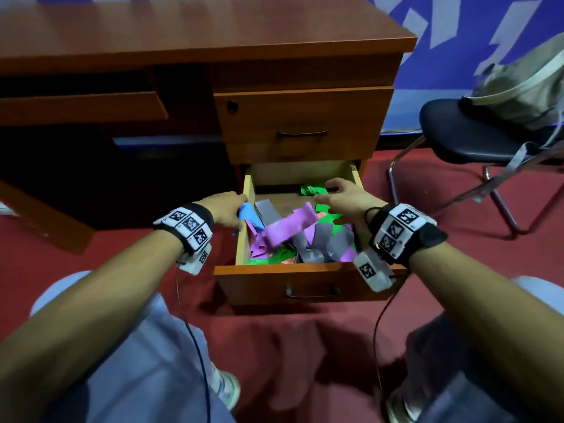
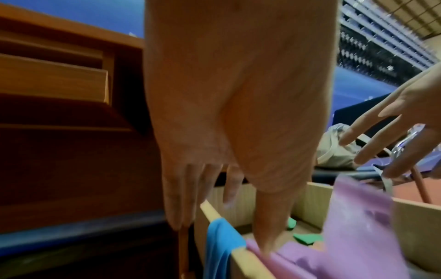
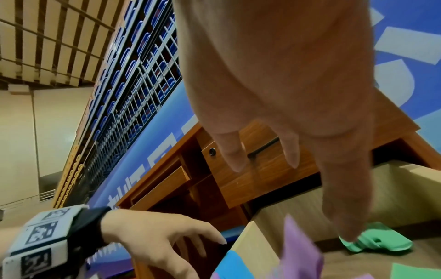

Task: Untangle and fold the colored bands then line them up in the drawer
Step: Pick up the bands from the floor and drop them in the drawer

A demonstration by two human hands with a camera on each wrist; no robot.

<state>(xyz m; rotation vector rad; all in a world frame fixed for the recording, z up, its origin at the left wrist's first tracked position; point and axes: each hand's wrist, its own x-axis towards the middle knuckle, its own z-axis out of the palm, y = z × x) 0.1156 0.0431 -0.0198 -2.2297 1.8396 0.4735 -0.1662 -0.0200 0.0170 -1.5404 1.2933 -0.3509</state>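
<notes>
Head view: bottom drawer pulled open, tangled colored bands inside; purple band on top of the heap, grey band under it, green band bunched at the back, blue band draped over the drawer's left wall; left hand over that wall, right hand over the back right; closed upper drawer above, chair to the right. Left wrist view adds: left hand's fingers straight and slightly apart, one tip touching purple; nothing gripped. Right wrist view adds: right hand's fingers loosely spread, longest tip just above the green bunch, contact unclear; head view is too blurred for either.
</notes>
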